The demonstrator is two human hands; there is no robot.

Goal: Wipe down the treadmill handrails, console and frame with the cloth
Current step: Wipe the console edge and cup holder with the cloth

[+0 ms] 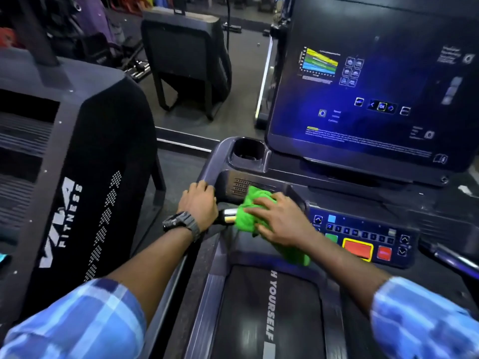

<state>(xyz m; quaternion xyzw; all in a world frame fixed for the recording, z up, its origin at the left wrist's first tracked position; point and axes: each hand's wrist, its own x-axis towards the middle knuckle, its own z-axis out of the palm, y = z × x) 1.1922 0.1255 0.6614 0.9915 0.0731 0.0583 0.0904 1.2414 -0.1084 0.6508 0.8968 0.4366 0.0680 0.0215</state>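
A bright green cloth (248, 213) lies bunched over the inner grip bar at the left of the treadmill console (363, 239). My right hand (278, 220) presses flat on the cloth, fingers spread over it. A short chrome sensor section of that bar (229, 215) shows just left of the cloth. My left hand (199, 203), with a dark wristwatch, grips the left handrail (207, 164) where it curves toward the cup holder. The console's button panel with red and green keys sits right of my right hand. The dark screen (375, 94) stands above.
A cup holder (247, 151) sits at the console's upper left corner. The running belt (269, 314) lies below, with white lettering. A neighbouring black machine (77, 193) with a fitness logo stands close on the left. A dark floor and more equipment lie beyond.
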